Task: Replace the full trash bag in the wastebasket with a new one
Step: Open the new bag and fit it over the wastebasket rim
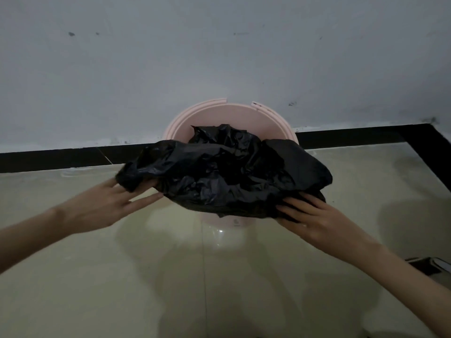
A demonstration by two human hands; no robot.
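Note:
A round pink wastebasket [214, 115] stands on the floor against the grey wall. A crumpled black trash bag [227, 172] lies over its mouth and spills across the near rim, hiding the basket's front edge. My left hand [105, 203] is at the bag's left edge, fingers stretched out, with the upper fingertips tucked into the plastic fold. My right hand [314, 215] presses on the bag's lower right edge, fingertips on or under the plastic. Whether either hand truly grips the bag I cannot tell.
The glossy beige tiled floor [170, 276] spreads in front of the basket. A black skirting strip [48, 158] runs along the wall's foot. A dark flat object [432, 265] lies on the floor at the right edge, near my right forearm.

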